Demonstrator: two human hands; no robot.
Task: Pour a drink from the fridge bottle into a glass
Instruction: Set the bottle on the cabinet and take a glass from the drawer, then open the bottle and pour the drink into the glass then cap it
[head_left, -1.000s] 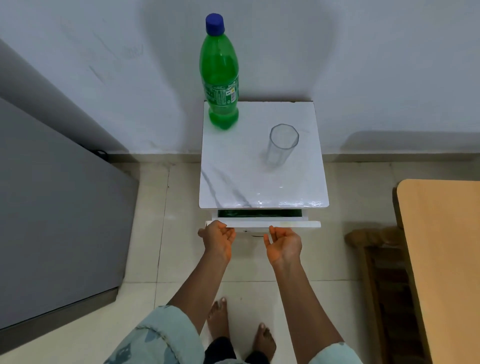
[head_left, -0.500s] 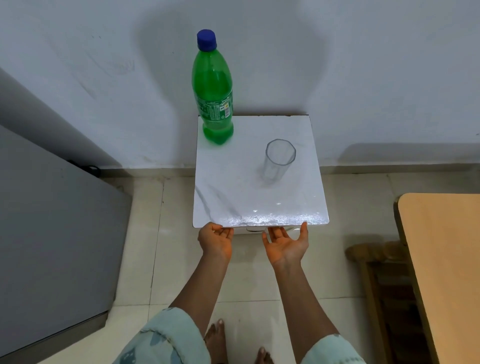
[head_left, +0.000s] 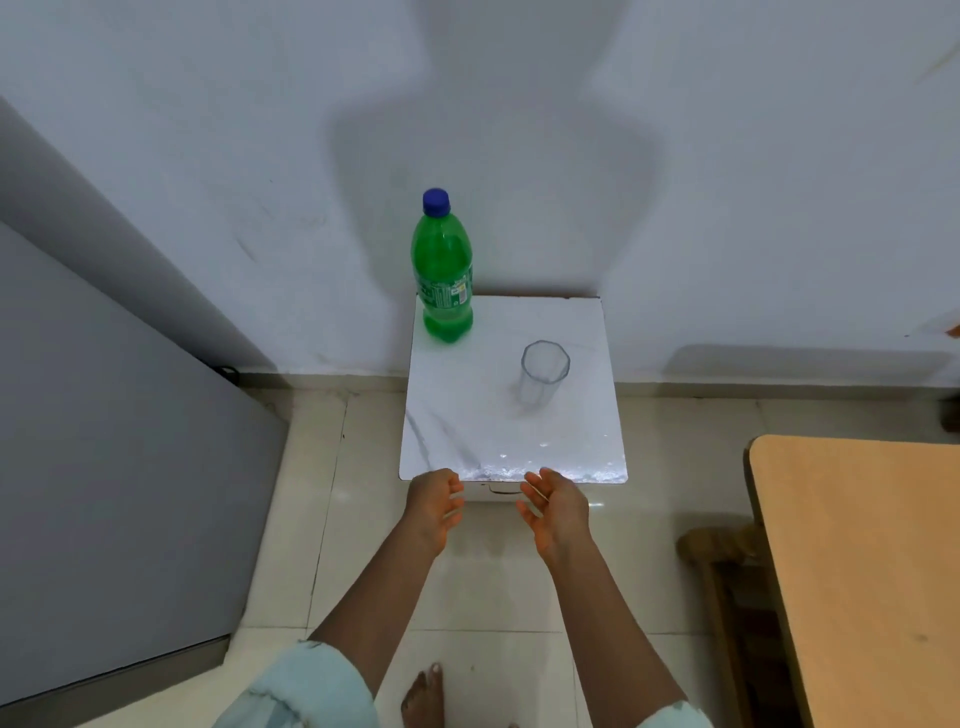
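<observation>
Head view: capped green bottle stands upright; glass empty

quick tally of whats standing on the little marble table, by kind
green bottle, blue cap on: 1
clear glass, empty: 1
total: 2

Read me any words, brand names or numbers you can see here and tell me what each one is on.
Green bottle: its label carries print, too small and blurred to read.
Blue cap: no text visible.
Glass, white marble-look table, wall: no text.
Nothing here can be quoted.
</observation>
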